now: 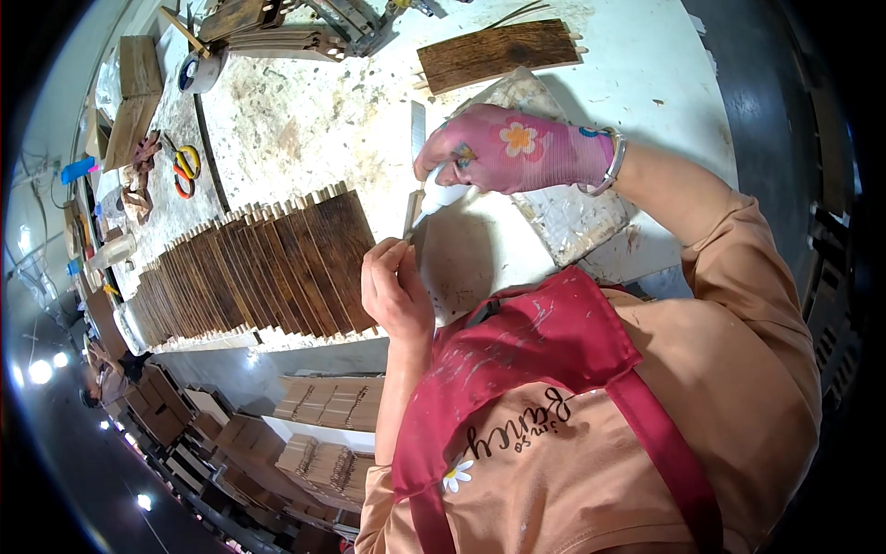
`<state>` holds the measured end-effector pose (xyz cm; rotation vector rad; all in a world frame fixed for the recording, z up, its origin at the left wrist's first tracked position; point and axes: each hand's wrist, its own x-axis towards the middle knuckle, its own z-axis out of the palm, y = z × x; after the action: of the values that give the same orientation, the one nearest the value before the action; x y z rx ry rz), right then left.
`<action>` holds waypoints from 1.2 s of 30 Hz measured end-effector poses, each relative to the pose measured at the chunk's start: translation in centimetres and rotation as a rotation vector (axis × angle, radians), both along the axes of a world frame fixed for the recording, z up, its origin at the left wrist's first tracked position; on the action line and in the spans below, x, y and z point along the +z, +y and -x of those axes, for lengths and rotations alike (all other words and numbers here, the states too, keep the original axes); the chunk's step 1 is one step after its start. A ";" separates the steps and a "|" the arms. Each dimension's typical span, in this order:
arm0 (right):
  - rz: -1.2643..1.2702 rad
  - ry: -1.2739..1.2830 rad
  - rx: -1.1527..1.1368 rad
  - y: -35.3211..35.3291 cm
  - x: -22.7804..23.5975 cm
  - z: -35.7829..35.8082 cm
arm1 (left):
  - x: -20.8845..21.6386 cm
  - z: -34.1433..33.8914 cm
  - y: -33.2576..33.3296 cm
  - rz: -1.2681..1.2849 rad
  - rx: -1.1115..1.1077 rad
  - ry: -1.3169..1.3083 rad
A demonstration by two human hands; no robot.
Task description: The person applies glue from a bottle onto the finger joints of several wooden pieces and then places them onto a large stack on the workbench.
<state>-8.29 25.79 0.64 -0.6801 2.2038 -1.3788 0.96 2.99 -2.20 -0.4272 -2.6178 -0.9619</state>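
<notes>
My right hand (517, 148), in a pink flowered glove, is closed around a white squeeze bottle (445, 196). The bottle's narrow nozzle points down and left, close to the edge of a narrow wooden piece (413, 214). My bare left hand (397, 291) pinches the near end of this piece between thumb and fingers; part of it is hidden by the fingertips. Left of that hand, a long row of dark brown wooden slats (258, 263) leans together on the white table (305, 138), pale dowel pegs sticking out at their ends.
A dark board with pegs (498, 55) lies at the far side. A glue-stained slab (577, 222) sits under my right wrist. Yellow-handled scissors (186, 169), a tape roll (197, 72) and a wooden block (134, 102) are at left. Stacked cartons (328, 402) stand beyond the table's near edge.
</notes>
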 end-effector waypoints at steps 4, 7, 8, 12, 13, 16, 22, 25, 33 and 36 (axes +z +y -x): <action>-0.008 0.000 -0.006 -0.2 0.0 -0.1 | 0.0 0.0 0.0 0.008 0.004 -0.010; -0.034 0.029 -0.003 -0.2 0.1 -0.1 | -0.1 0.0 -0.1 0.016 0.000 -0.008; -0.048 0.038 0.000 -0.2 0.2 -0.2 | -0.1 0.0 -0.1 0.019 -0.002 -0.005; -0.074 0.022 -0.001 -0.3 0.4 -0.4 | -0.1 -0.1 -0.1 0.017 -0.005 -0.014; -0.070 0.057 -0.002 -0.3 0.0 -0.4 | -0.1 -0.1 -0.1 0.016 -0.008 -0.007; -0.091 0.120 -0.009 -0.4 0.4 -0.4 | -0.2 0.0 -0.1 0.014 -0.013 0.006; -0.045 0.057 -0.009 0.0 0.3 0.0 | 0.0 0.1 -0.2 -0.020 -0.006 -0.030; -0.017 -0.065 -0.025 0.3 0.7 0.2 | 0.3 0.2 -0.2 -0.055 -0.035 -0.040; -0.024 0.003 0.002 0.2 -0.1 0.2 | 0.3 0.2 -0.2 -0.046 -0.020 -0.040; -0.023 0.051 -0.020 0.3 -0.3 0.0 | 0.3 0.3 -0.2 -0.054 -0.017 -0.045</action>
<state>-8.30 26.08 0.35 -0.6944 2.2686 -1.3580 0.71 2.83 -1.94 -0.4203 -2.6254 -1.0572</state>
